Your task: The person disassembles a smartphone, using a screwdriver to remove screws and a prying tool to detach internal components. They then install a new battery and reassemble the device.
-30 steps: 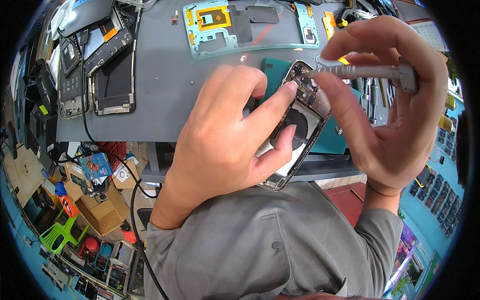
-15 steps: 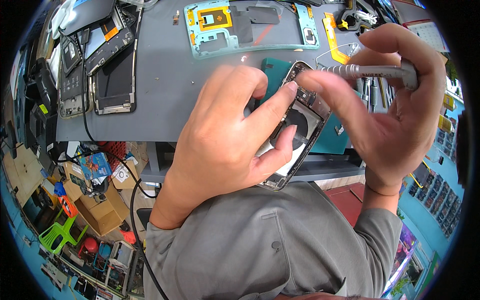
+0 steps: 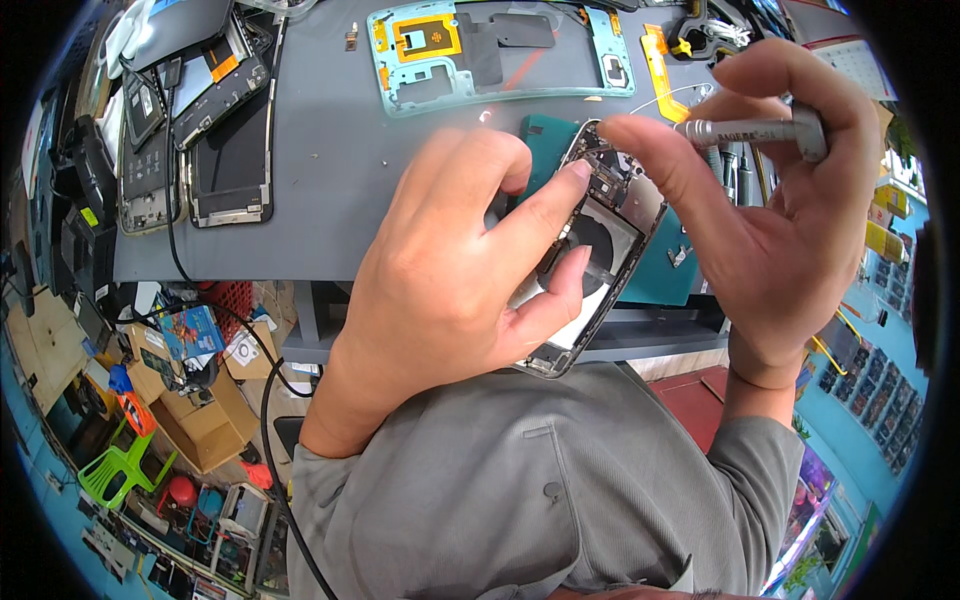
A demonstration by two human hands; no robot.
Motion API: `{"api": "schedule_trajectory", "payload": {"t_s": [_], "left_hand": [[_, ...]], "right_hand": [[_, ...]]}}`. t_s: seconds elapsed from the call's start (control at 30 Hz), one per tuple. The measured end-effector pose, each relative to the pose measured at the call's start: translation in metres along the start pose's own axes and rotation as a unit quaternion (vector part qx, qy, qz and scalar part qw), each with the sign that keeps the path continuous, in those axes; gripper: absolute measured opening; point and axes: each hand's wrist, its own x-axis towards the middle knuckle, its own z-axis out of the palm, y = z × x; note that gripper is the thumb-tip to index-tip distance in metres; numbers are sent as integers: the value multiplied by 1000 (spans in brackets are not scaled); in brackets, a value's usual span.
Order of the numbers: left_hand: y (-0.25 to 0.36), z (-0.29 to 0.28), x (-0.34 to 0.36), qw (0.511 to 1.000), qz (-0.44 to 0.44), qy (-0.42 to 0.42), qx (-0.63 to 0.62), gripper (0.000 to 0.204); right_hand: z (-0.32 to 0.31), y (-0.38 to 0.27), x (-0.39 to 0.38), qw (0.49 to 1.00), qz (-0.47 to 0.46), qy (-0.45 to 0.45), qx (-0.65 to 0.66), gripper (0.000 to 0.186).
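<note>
An opened phone (image 3: 628, 212) lies tilted over the bench's front edge, its inner board, round dark coil and battery bay showing. My left hand (image 3: 450, 255) is closed around its left side. The index fingertip rests on the board's edge, and the thumb reaches over the bay. In my right hand (image 3: 775, 215) is a silver-grey screwdriver (image 3: 750, 133), lying nearly level between the curled fingers. The thumb points toward the phone's top end, and whether it touches the phone is hard to tell. Behind the thumb, part of the screwdriver's shaft is hidden.
Under the phone lies a teal mat (image 3: 660, 272). A light-blue phone frame (image 3: 500, 98) and a yellow flex cable (image 3: 660, 75) are at the back. Dismantled phones (image 3: 230, 165) sit at the left, beside a hanging black cable (image 3: 170, 240). Several tools (image 3: 745, 180) stand behind my right hand.
My right hand has shifted slightly, with the screwdriver less level and its thumb drawn up off the board, which shows more. My left hand has stayed nearly still.
</note>
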Motion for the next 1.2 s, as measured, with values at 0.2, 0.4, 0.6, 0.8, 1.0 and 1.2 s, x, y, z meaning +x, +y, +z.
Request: {"api": "schedule_trajectory", "payload": {"t_s": [0.2, 0.4, 0.6, 0.8, 1.0, 1.2], "left_hand": [[-1, 1, 1, 1000, 8, 1, -2, 57], [-3, 2, 0, 1000, 14, 6, -1, 58], [-1, 1, 0, 1000, 8, 5, 0, 58], [-2, 2, 0, 1000, 14, 5, -3, 60], [0, 0, 1, 1000, 7, 4, -7, 57], [1, 1, 0, 1000, 15, 14, -19, 51]], "right_hand": [[4, -2, 1, 998, -24, -9, 62, 68], [4, -5, -3, 1000, 2, 5, 8, 67], [-1, -15, 7, 998, 14, -60, -19, 70], [8, -2, -1, 994, -42, -13, 98, 70], [2, 6, -10, 999, -24, 18, 28, 70], [-5, 16, -32, 979, 20, 95, 179, 59]]}}
